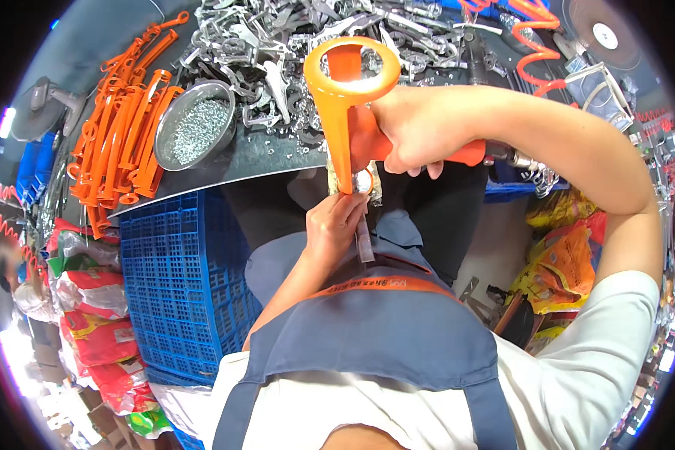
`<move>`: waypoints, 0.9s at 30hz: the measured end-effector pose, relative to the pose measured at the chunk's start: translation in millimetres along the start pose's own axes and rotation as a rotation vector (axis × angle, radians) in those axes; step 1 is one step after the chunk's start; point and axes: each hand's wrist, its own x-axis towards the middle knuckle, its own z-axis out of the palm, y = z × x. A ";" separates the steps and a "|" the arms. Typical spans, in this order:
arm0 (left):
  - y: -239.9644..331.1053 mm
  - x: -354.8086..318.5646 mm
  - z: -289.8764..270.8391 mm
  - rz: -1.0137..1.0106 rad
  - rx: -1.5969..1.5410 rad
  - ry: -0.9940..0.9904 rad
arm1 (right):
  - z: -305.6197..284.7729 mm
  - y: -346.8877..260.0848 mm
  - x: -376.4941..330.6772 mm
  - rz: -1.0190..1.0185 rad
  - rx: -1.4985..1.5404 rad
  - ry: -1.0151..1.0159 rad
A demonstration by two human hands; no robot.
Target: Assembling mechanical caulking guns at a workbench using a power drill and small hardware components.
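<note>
An orange part with a wide ring at its far end and a long narrow arm stands in front of me above the bench's near edge. My left hand pinches its near, narrow end, where a small bright metal piece shows. My right hand is wrapped round the red handle of a pneumatic driver, which lies sideways with a metal air fitting at its right end. The driver's front is against or just behind the orange part; its tip is hidden.
Similar orange parts are heaped at the bench's left, beside a metal bowl of small screws or rivets. Silver metal parts pile up behind. A red coiled hose hangs at right. Blue crates and bags stand at left.
</note>
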 end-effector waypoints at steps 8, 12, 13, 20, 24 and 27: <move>-2.4 -23.6 -53.6 -0.541 -0.813 0.157 | 41.8 30.9 -98.4 -0.120 0.439 0.454; -50.0 -43.7 -58.6 -1.086 -1.358 0.190 | 94.8 47.4 -105.8 -0.139 0.796 0.453; -28.9 -35.7 -59.8 -1.082 -1.283 0.191 | 104.4 50.8 -101.4 -0.136 0.855 0.414; -1.3 -21.3 -71.3 -1.020 -1.504 -0.129 | 148.3 59.1 -80.4 -0.300 1.095 0.392; 13.4 -19.9 -63.3 -0.982 -1.551 -0.058 | 159.2 67.8 -63.0 -0.427 1.113 0.383; 16.3 -23.5 -64.8 -0.985 -1.516 -0.053 | 164.4 71.5 -56.5 -0.496 1.113 0.382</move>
